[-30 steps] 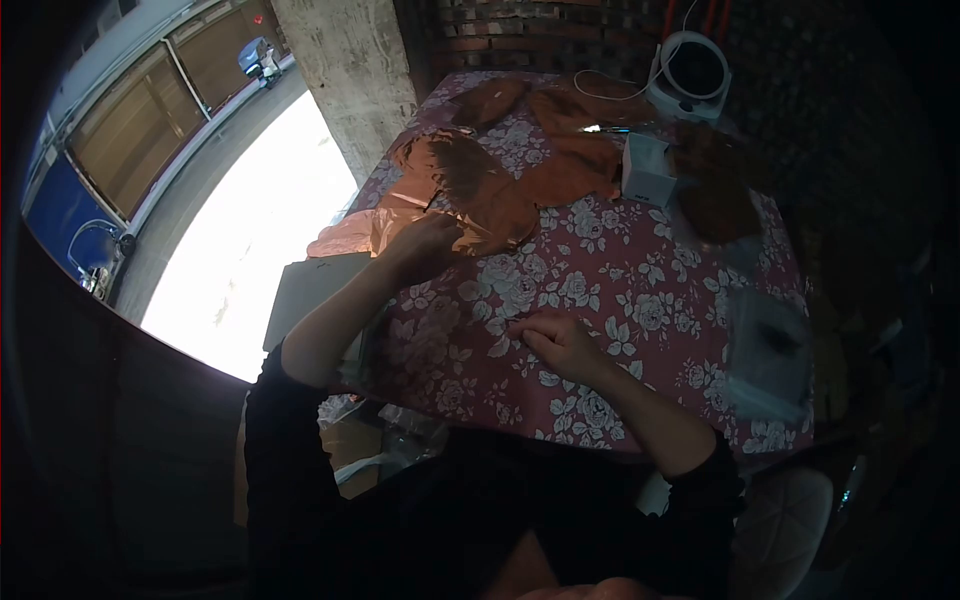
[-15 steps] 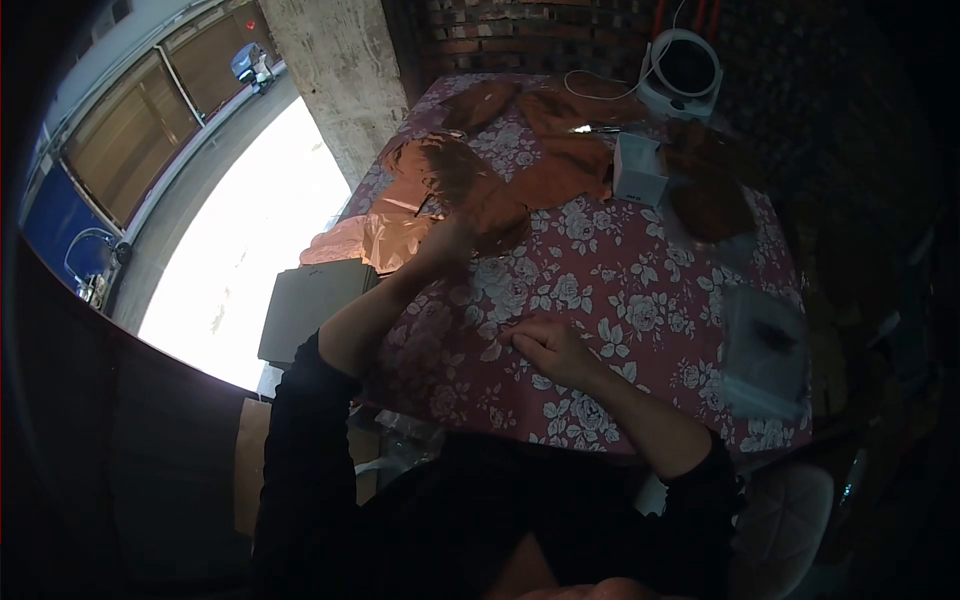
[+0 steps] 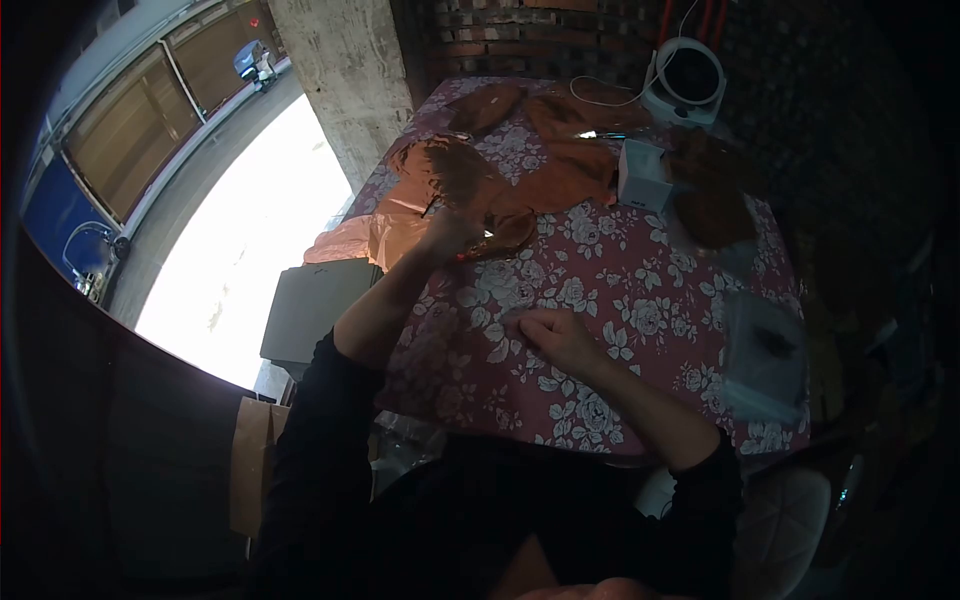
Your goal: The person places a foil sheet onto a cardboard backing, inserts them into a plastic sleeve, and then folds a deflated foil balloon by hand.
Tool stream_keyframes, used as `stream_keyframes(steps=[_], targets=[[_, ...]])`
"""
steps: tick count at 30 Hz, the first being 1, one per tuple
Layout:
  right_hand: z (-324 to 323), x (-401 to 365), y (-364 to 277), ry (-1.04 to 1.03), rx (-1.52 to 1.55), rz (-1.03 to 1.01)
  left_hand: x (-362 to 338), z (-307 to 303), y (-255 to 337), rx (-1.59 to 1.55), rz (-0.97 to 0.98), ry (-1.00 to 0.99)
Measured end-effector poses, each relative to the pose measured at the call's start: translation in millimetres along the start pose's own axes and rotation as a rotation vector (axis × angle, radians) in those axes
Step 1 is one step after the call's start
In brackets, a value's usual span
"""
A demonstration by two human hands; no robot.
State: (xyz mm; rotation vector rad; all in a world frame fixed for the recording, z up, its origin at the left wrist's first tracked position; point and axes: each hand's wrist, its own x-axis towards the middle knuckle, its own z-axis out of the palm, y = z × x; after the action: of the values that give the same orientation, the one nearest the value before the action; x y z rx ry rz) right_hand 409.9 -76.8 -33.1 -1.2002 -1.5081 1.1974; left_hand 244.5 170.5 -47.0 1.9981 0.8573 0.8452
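My left hand reaches over the near edge of the shiny copper-coloured sheets on the table. Its fingers are dark and smeared, so their grip is hidden; a curled piece of copper-coloured sheet with a bright glint lies right beside them. My right hand is over the middle of the flowered tablecloth, thumb and fingers pressed together. Whatever it pinches, if anything, is too small to make out.
A white open box stands at the back right, near a round white-framed device with a cable. Clear plastic bags lie at the right edge. A grey box sits beside the table on the left.
My left hand has shifted slightly right, and bright glints now show beside its fingers on the copper-coloured sheet. My right hand stays nearly in place, still closed.
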Motion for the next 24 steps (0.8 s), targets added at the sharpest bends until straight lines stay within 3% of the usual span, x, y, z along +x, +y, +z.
stream_keyframes(steps=[2,3,4,5,6,8,11,12,14,16,18,19,20,21,22,23,24], targets=[[-7,10,-22,0.013,-0.161,0.197,2,-1,-4,-0.033,-0.046,0.024],[-10,18,-25,0.015,-0.162,0.196,5,-5,-8,0.184,0.022,-0.053],[-13,26,-26,0.068,-0.479,-0.077,7,-7,-12,0.402,0.091,-0.129],[-15,35,-25,0.12,-0.79,-0.357,8,-5,-15,0.403,0.094,-0.128],[-14,46,-20,0.121,-0.791,-0.361,4,-2,-4,0.345,0.011,-0.079],[-12,71,-1,0.36,-1.054,-0.509,-3,2,20,0.29,-0.071,-0.028],[-14,93,17,0.337,-1.301,-0.476,-10,12,36,0.394,0.008,-0.116],[-15,97,17,0.341,-1.299,-0.477,-10,20,34,0.424,-0.01,-0.033],[-16,101,19,0.154,-1.31,-0.341,-9,22,27,0.456,-0.028,0.048],[-16,102,29,0.167,-1.309,-0.378,-12,10,33,0.394,0.42,0.125],[-18,100,34,0.172,-1.311,-0.413,17,-41,19,1.096,0.257,-0.01],[-17,100,32,0.165,-1.304,-0.392,56,-89,-45,0.817,-0.107,0.227],[-16,99,32,0.16,-1.295,-0.37,56,-141,-47,0.933,0.059,0.306],[-16,99,32,0.162,-1.295,-0.368,64,-191,-29,0.738,-0.259,0.503],[-16,100,32,0.135,-1.302,-0.346,57,-232,6,0.841,-0.289,0.583],[-17,101,31,0.111,-1.308,-0.325,69,-292,-4,0.863,-0.128,0.783],[-17,102,32,0.115,-1.305,-0.327,55,-316,56,1.052,-0.165,0.747]])
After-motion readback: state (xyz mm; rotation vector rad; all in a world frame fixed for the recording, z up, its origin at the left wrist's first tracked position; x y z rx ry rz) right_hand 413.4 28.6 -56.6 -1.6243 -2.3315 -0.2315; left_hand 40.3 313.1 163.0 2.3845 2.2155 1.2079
